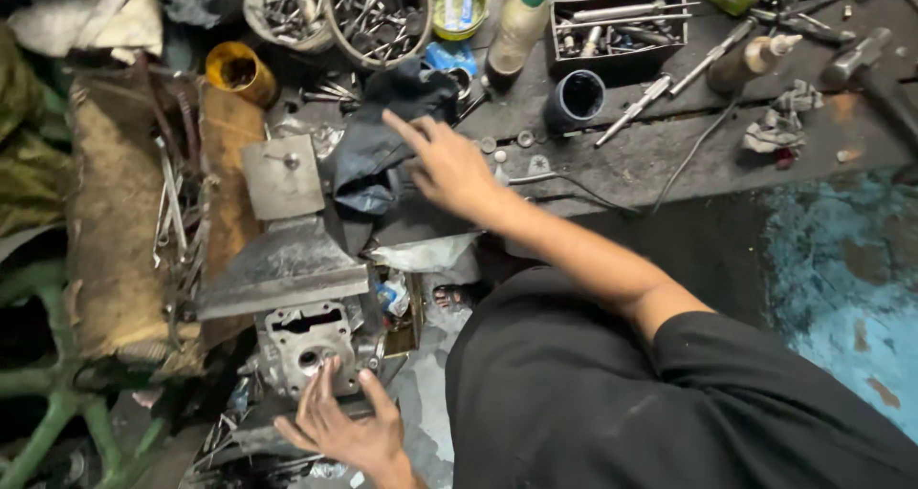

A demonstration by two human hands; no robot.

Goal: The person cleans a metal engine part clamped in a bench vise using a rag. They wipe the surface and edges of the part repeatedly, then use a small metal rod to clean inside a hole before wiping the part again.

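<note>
left hand (pixel 344 422) rests open, fingers spread, on grey metal engine casing (pixel 311 346) low left. right hand (pixel 449 169) open, reaching over dark cloth (pixel 382 135) on workbench (pixel 669 145), touching its right edge.

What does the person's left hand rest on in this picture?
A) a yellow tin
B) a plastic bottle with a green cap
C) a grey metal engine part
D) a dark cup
C: the left hand lies with spread fingers on the grey metal engine part, while the right hand reaches over the dark cloth.
</note>
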